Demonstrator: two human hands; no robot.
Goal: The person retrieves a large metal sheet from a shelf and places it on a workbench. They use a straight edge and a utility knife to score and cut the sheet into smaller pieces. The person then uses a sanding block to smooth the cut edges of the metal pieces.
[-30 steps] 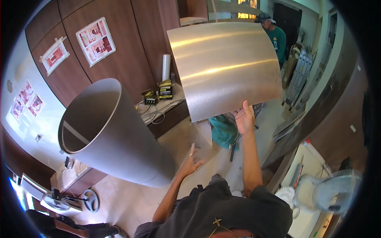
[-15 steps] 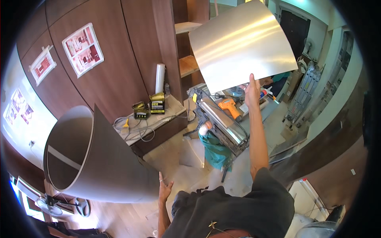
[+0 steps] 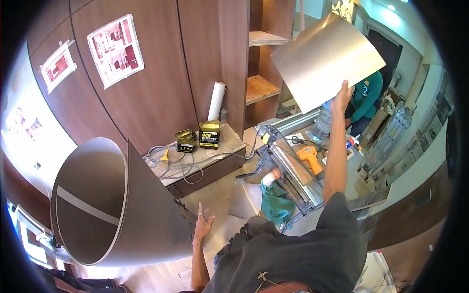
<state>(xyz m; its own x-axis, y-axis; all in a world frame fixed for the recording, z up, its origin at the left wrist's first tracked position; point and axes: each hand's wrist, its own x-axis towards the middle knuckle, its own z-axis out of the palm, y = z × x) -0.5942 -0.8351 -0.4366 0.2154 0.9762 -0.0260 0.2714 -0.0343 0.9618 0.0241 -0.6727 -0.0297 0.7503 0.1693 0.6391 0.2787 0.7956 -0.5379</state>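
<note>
overhead, in the head view: right hand [image 3: 341, 99] raised high at full arm's reach, grip closed on the lower edge of a brushed metal sheet [image 3: 326, 58], pinched between thumb and fingers, the sheet tilted and catching light well above everything else. left hand [image 3: 202, 225] low, fingers spread wide, holding nothing, palm just beside or perhaps touching the edge of a big curved brown panel [image 3: 112, 205] rolled almost into a tube; contact hard to call from here.

below the lifted sheet, a table saw [image 3: 293, 171] with a teal dust bag, an orange drill [image 3: 310, 157] lying on its worktop, a clear plastic jug [image 3: 322, 124] beyond. left of that, a low wooden worktop [image 3: 229, 146] against the brown wall, carrying small yellow-and-black cases [image 3: 210, 134], tangled cables and a white roll [image 3: 216, 101] stood upright. another person in a green shirt [image 3: 364, 100] partly behind the sheet.

as for progress, judged from this alone: sheet already picked up and carried clear of the saw, not yet set down anywhere; curved panel apparently only steadied, not gripped.

hidden or unclear: far side of the sheet, most of the other person, the floor end of the curved panel, cut off at the dark rim; papers taped to the wall too small to make out.
</note>
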